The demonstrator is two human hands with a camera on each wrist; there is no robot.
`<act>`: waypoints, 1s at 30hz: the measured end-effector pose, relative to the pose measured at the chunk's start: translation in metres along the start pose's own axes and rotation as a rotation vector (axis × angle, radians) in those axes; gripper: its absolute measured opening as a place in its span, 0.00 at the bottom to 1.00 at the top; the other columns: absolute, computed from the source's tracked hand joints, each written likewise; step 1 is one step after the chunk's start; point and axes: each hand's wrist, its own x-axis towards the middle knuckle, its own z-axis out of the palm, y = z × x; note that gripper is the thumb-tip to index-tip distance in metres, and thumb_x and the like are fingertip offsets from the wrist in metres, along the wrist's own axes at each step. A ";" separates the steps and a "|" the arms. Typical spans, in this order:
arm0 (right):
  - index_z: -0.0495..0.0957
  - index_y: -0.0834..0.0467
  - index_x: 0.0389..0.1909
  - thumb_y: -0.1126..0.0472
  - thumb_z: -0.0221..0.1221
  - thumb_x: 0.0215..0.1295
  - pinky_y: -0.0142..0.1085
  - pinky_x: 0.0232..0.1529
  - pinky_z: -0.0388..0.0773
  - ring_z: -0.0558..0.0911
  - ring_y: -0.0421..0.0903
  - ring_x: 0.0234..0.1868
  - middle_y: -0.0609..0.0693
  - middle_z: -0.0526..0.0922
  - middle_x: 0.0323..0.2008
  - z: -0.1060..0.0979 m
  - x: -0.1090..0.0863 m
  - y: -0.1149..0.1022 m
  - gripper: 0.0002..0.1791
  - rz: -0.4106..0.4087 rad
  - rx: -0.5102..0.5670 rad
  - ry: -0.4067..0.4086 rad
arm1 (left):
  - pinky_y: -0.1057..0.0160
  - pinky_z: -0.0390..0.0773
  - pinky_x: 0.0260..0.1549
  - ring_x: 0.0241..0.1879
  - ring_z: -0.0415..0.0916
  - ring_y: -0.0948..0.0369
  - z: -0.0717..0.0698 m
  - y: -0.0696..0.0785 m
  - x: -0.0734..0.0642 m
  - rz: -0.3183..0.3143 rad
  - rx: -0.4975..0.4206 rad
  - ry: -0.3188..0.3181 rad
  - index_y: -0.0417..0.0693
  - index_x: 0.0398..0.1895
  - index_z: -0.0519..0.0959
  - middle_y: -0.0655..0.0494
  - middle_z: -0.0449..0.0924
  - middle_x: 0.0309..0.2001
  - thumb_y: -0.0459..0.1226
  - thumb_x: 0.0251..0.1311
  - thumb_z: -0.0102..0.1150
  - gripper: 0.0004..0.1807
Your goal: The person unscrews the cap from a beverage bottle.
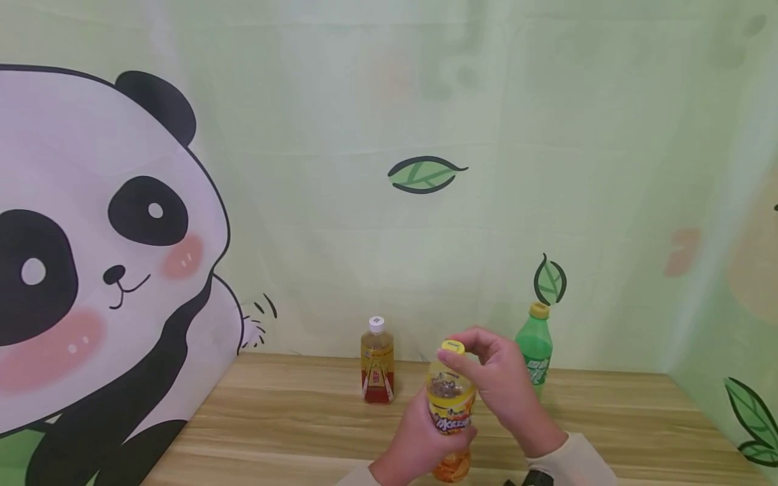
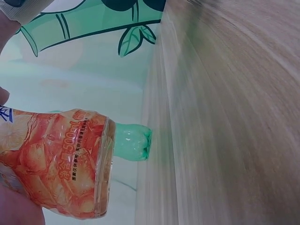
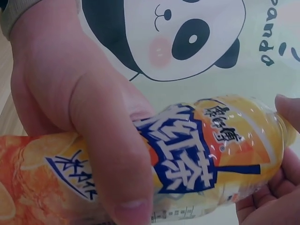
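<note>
Room leftward, green bottle (image 1: 536, 341) behind right grip (image 1: 504, 381)

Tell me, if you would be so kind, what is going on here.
A person's left-hand grip is wrapped around a yellow-labelled bottle, apparently held just above the wooden table. The right-hand grip pinches its yellow cap, which is in place. Farther back, a white-capped bottle stands to the left and a green bottle, partly hidden by the right-hand grip, to the right.

Staged booth w/ panda-print backdrop (image 1: 340, 223) & wood-grain tbl (image 1: 292, 412)
</note>
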 end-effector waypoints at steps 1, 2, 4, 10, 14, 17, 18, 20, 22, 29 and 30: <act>0.85 0.61 0.42 0.57 0.72 0.61 0.38 0.61 0.76 0.85 0.45 0.49 0.49 0.88 0.40 -0.001 0.000 0.000 0.13 -0.008 -0.005 -0.013 | 0.65 0.84 0.48 0.43 0.83 0.65 0.000 0.000 0.000 0.003 -0.006 0.000 0.52 0.59 0.72 0.57 0.83 0.47 0.35 0.51 0.74 0.31; 0.85 0.60 0.43 0.56 0.71 0.62 0.38 0.61 0.76 0.85 0.44 0.50 0.49 0.88 0.40 -0.002 0.000 0.000 0.13 -0.015 -0.013 -0.025 | 0.65 0.84 0.49 0.43 0.83 0.65 0.000 0.000 0.000 0.005 -0.010 0.001 0.52 0.59 0.72 0.57 0.83 0.47 0.35 0.51 0.74 0.31; 0.85 0.58 0.44 0.56 0.70 0.64 0.37 0.61 0.76 0.85 0.44 0.51 0.49 0.88 0.41 -0.003 0.001 0.000 0.13 -0.032 -0.020 -0.053 | 0.65 0.84 0.49 0.44 0.83 0.65 -0.001 0.000 0.000 0.005 -0.014 0.003 0.52 0.59 0.72 0.57 0.83 0.47 0.34 0.51 0.74 0.31; 0.84 0.59 0.49 0.57 0.66 0.68 0.40 0.58 0.78 0.84 0.44 0.49 0.47 0.88 0.41 -0.007 0.000 0.000 0.13 -0.045 -0.028 -0.128 | 0.65 0.83 0.49 0.44 0.83 0.65 -0.001 -0.001 0.000 0.005 0.002 0.012 0.52 0.60 0.71 0.57 0.83 0.48 0.35 0.51 0.74 0.32; 0.84 0.57 0.50 0.56 0.65 0.68 0.42 0.57 0.78 0.84 0.44 0.49 0.47 0.88 0.42 -0.007 0.000 -0.001 0.14 -0.020 -0.038 -0.139 | 0.66 0.83 0.50 0.45 0.83 0.65 -0.001 -0.002 0.000 0.003 0.008 0.015 0.53 0.60 0.71 0.57 0.83 0.48 0.35 0.51 0.75 0.32; 0.84 0.57 0.51 0.56 0.66 0.68 0.40 0.57 0.79 0.84 0.44 0.49 0.49 0.87 0.44 -0.005 -0.001 0.001 0.14 -0.017 -0.034 -0.122 | 0.66 0.83 0.50 0.46 0.83 0.64 -0.001 -0.002 0.000 -0.008 0.000 0.013 0.53 0.60 0.71 0.57 0.83 0.49 0.35 0.51 0.75 0.33; 0.84 0.58 0.51 0.56 0.67 0.67 0.39 0.56 0.79 0.85 0.44 0.49 0.49 0.87 0.44 -0.005 -0.001 0.001 0.14 -0.013 -0.030 -0.113 | 0.66 0.83 0.50 0.46 0.83 0.64 -0.001 -0.002 0.000 -0.009 -0.003 0.012 0.53 0.61 0.71 0.56 0.83 0.49 0.35 0.51 0.75 0.33; 0.84 0.58 0.50 0.57 0.68 0.65 0.37 0.55 0.80 0.84 0.45 0.50 0.50 0.87 0.45 -0.003 -0.002 0.002 0.16 0.004 -0.020 -0.085 | 0.66 0.83 0.50 0.46 0.83 0.64 -0.001 -0.002 -0.001 -0.021 -0.011 0.005 0.52 0.61 0.71 0.56 0.83 0.49 0.35 0.51 0.74 0.33; 0.84 0.59 0.49 0.56 0.71 0.62 0.37 0.54 0.82 0.84 0.46 0.49 0.51 0.86 0.45 0.000 -0.003 0.001 0.17 0.038 -0.004 -0.048 | 0.66 0.83 0.50 0.46 0.83 0.64 -0.001 -0.002 -0.001 -0.030 -0.014 -0.001 0.52 0.61 0.71 0.57 0.83 0.49 0.35 0.52 0.74 0.32; 0.78 0.60 0.37 0.52 0.81 0.46 0.37 0.44 0.82 0.82 0.47 0.40 0.52 0.84 0.36 0.007 -0.007 -0.007 0.25 0.110 -0.074 0.116 | 0.67 0.83 0.49 0.45 0.83 0.65 0.001 -0.002 -0.001 -0.024 -0.006 -0.021 0.49 0.60 0.72 0.57 0.84 0.48 0.36 0.51 0.74 0.31; 0.78 0.60 0.36 0.52 0.81 0.45 0.36 0.43 0.81 0.81 0.47 0.39 0.52 0.83 0.35 0.008 -0.007 -0.008 0.25 0.112 -0.083 0.133 | 0.67 0.83 0.49 0.45 0.83 0.65 0.002 -0.002 -0.001 -0.022 -0.007 -0.022 0.49 0.60 0.72 0.57 0.84 0.48 0.35 0.51 0.74 0.32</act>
